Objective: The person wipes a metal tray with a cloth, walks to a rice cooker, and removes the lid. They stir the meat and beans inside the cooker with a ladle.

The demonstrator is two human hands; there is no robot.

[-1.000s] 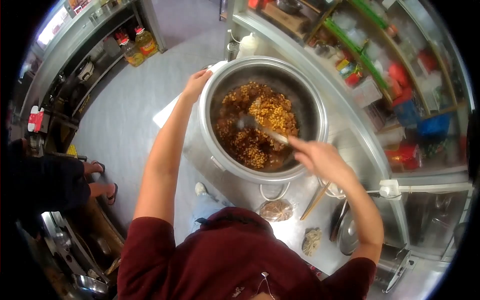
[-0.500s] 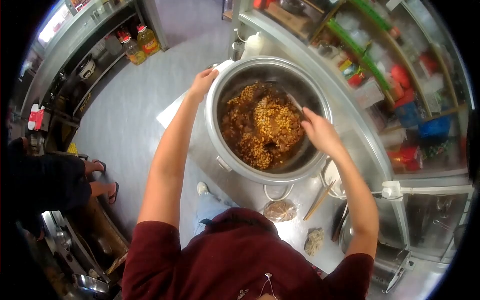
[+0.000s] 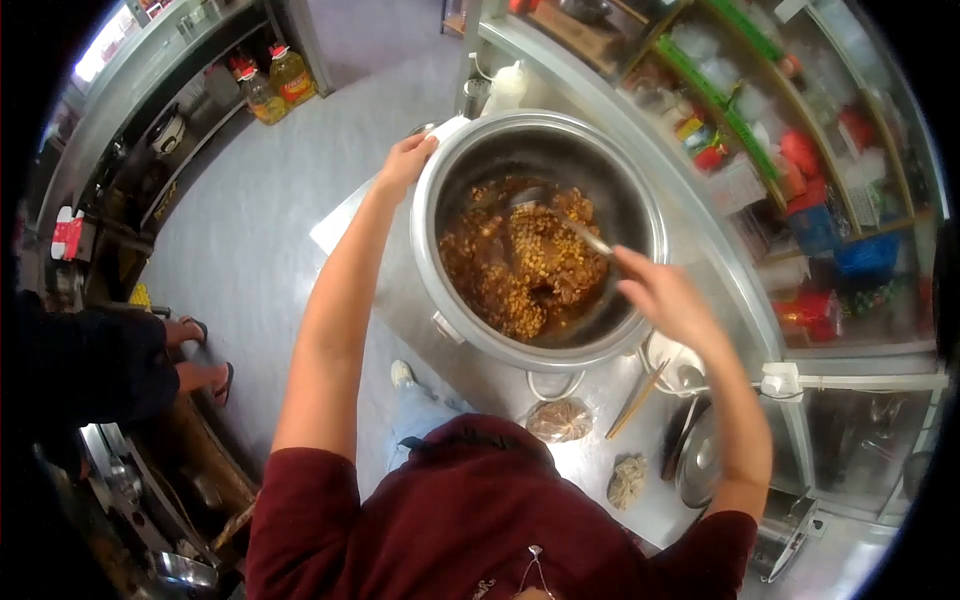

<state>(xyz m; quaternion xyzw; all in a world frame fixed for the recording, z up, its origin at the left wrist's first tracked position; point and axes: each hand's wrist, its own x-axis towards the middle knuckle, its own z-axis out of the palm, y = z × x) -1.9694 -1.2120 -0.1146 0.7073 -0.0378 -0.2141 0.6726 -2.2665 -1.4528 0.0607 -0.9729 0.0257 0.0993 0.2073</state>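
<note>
Your right hand (image 3: 665,295) grips the ladle (image 3: 592,239) over the pot (image 3: 435,285).
Nearest you, a plastic bag (image 3: 560,420) and wooden sticks (image 3: 636,402) lie on the tabletop (image 3: 575,468), on your side of the pot. Inside the pot, the ladle's head meets the kernel mixture (image 3: 538,250). Your left hand (image 3: 408,160) is at the pot's left rim; its grip cannot be determined. A white bottle (image 3: 507,88) stands beyond the pot.

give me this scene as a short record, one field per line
left hand: at the pot's rim
right hand: holds the ladle
ladle: head in the food
pot: wide, metal, uncovered
food: yellow pieces in brown sauce
near pot: bag, chopsticks, bowl
left hand point
right hand point
ladle point
</note>
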